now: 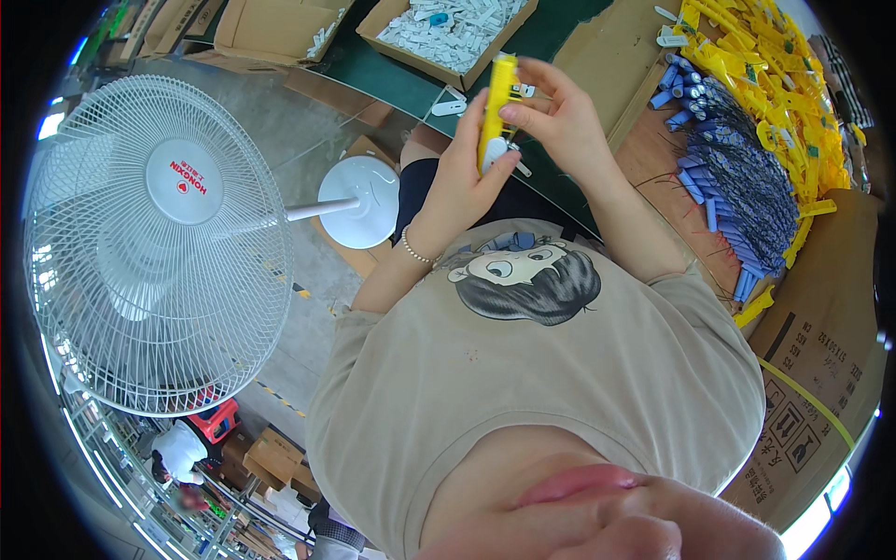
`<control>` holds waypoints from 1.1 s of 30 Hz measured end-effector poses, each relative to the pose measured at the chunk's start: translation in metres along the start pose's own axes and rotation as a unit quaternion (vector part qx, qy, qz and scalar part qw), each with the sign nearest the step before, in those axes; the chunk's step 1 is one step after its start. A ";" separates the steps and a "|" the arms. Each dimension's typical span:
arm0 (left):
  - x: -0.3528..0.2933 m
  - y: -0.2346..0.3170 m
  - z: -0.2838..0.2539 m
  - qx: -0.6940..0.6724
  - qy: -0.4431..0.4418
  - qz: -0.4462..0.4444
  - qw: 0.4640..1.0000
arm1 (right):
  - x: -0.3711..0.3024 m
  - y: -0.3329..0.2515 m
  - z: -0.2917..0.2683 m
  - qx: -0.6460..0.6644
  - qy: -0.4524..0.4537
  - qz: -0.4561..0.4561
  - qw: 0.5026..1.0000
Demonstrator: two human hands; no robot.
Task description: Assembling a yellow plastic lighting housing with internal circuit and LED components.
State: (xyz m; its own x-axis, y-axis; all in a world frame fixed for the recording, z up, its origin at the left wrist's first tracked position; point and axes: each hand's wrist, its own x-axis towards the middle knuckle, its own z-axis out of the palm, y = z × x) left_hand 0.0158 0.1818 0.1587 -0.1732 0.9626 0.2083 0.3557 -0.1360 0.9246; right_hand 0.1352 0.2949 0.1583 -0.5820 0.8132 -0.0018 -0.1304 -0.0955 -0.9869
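A long yellow plastic casing (497, 98) stands nearly upright in front of my body, held between both hands. My left hand (456, 177) is closed round its left side, the thumb by a white rounded piece (494, 151) at the lower end. At the casing's right side, the thumb and fingers of my right hand (567, 121) pinch together, touching its upper part. Small black and white details show between the fingers there, too small to make out. Left of the casing, a small white plastic part (449, 108) lies on the dark green table (373, 89).
A cardboard box (403, 58) of white plastic pieces stands ahead. To the right lie blue cylinders with dark wires (737, 177) and a heap of yellow casings (770, 75). A large white fan (159, 243) stands at left. A big carton (812, 364) is at my right.
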 end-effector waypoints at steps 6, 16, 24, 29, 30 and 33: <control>0.004 -0.007 0.003 0.010 0.031 0.042 0.999 | -0.009 -0.001 0.003 -0.201 0.048 -0.088 0.975; 0.005 -0.009 0.017 -0.149 0.082 -0.058 0.984 | -0.037 -0.008 0.018 -0.311 -0.012 -0.045 0.949; 0.010 -0.023 0.020 -0.237 0.078 -0.089 0.964 | -0.035 -0.019 -0.017 -0.308 -0.090 -0.077 0.944; 0.007 -0.027 0.010 -0.332 0.046 -0.159 0.929 | -0.005 -0.039 -0.144 -0.710 0.175 -0.087 0.677; 0.007 -0.026 0.009 -0.334 0.042 -0.173 0.926 | -0.006 -0.037 -0.166 -0.767 0.164 -0.084 0.615; 0.007 -0.031 0.011 -0.355 0.029 -0.185 0.916 | -0.007 -0.039 -0.170 -0.831 0.080 -0.066 0.546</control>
State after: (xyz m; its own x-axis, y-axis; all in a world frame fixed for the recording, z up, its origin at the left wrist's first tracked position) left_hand 0.0133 0.1955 0.1284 -0.2166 0.9625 -0.1634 -0.4204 0.0591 0.9054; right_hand 0.2811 0.3909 0.1691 -0.5599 0.8028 0.2048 0.8242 0.5145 0.2365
